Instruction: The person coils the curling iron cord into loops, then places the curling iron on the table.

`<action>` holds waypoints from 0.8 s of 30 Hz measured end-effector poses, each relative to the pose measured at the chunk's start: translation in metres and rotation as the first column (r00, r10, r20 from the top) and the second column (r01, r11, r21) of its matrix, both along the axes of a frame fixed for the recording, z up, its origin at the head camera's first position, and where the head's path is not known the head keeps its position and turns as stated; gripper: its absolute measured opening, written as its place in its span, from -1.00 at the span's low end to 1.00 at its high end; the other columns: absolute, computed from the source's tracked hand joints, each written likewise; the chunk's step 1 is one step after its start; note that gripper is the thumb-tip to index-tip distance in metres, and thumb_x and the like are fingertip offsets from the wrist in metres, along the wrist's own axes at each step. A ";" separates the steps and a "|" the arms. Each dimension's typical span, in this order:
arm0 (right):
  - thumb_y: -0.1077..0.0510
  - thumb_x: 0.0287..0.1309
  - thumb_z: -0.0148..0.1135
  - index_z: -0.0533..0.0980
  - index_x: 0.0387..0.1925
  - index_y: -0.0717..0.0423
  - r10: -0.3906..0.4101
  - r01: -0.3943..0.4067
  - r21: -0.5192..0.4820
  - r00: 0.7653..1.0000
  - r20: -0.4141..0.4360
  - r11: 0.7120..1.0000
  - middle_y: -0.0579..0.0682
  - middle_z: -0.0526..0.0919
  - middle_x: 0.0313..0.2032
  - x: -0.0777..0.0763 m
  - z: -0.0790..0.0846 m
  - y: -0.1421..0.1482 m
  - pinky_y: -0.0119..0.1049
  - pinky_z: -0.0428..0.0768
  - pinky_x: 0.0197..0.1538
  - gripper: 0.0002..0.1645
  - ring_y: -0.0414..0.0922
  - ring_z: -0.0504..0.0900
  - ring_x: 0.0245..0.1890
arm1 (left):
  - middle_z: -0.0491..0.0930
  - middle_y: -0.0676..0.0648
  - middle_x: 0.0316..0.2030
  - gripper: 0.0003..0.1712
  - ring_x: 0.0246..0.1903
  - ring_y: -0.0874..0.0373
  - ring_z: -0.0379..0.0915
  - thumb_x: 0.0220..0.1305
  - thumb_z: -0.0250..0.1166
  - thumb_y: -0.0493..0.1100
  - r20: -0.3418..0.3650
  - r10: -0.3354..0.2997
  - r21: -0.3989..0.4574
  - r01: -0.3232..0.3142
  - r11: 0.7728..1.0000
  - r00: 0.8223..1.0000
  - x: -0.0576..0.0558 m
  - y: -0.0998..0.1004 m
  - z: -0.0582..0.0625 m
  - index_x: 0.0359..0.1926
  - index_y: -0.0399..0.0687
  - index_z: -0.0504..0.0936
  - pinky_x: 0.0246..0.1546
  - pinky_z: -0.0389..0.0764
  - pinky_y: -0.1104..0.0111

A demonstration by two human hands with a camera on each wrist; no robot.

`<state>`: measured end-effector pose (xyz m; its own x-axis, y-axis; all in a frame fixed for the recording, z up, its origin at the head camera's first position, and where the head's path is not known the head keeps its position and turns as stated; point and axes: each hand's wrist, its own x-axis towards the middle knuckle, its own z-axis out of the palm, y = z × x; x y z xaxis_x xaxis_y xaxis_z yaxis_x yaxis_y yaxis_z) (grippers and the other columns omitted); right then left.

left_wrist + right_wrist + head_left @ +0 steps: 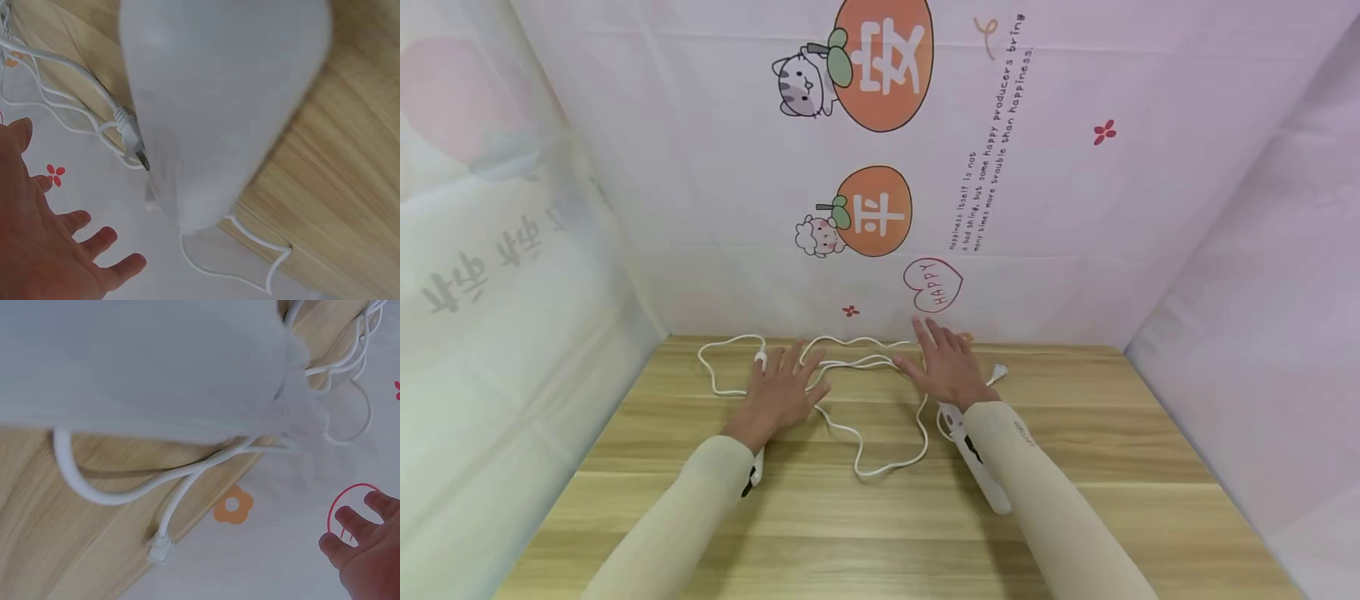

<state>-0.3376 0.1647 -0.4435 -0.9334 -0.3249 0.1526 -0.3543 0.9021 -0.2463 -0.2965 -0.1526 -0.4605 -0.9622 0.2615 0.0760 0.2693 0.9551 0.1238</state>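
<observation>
In the head view my left hand point(778, 392) is held with straight, spread fingers above the wood-grain table. Its fingertips overlap a white plug point(762, 358) and white cords point(857, 364). A smooth white object with a tapering end point(219, 94) fills much of the left wrist view, beside a two-part plug point(130, 132). My right hand point(951, 367) also has its fingers spread, close to the back sheet by the red heart. Under the right forearm lies a long white device point(988, 483), partly hidden by the sleeve. Neither hand grips anything.
Another white plug point(998, 372) lies right of the right hand. A loop of cord point(887, 471) curves across the table point(850, 542) between the hands. A printed white sheet point(737, 192) stands along the back edge, with white sheets at both sides.
</observation>
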 end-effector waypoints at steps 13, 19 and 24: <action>-0.47 0.56 0.00 -0.04 0.78 0.01 0.051 -0.053 -0.049 0.998 -0.044 0.997 0.26 0.08 0.72 0.003 0.002 -0.019 0.29 0.12 0.67 0.09 0.32 0.18 0.66 | 0.08 -0.30 0.71 -0.13 0.62 -0.41 0.09 0.68 0.05 0.30 -0.019 -0.004 -0.052 0.003 0.999 1.000 0.030 -0.012 0.003 0.78 0.17 0.00 0.50 0.19 -0.45; -0.42 0.56 0.07 -0.05 0.78 -0.03 0.072 -0.074 -0.070 0.997 -0.031 0.995 0.22 0.06 0.73 0.007 0.007 -0.028 0.35 0.21 0.63 0.08 0.32 0.18 0.67 | 0.11 -0.31 0.69 -0.13 0.59 -0.39 0.16 0.65 0.13 0.28 -0.043 0.007 -0.060 -0.010 0.998 0.999 0.044 -0.017 -0.001 0.77 0.17 0.07 0.46 0.27 -0.45; -0.44 0.56 0.06 -0.07 0.79 -0.04 0.101 -0.103 -0.053 0.994 -0.041 0.993 0.24 0.06 0.73 0.009 0.007 -0.034 0.34 0.25 0.61 0.09 0.33 0.19 0.66 | 0.11 -0.32 0.69 -0.16 0.57 -0.42 0.21 0.66 0.11 0.28 -0.056 0.009 -0.072 -0.014 0.997 0.998 0.053 -0.022 -0.003 0.75 0.12 0.14 0.41 0.35 -0.45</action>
<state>-0.3290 0.1309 -0.4368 -0.8890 -0.4082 0.2075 -0.4538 0.8462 -0.2795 -0.2434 -0.1746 -0.4638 -0.9600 0.2572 0.1108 0.2628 0.9640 0.0398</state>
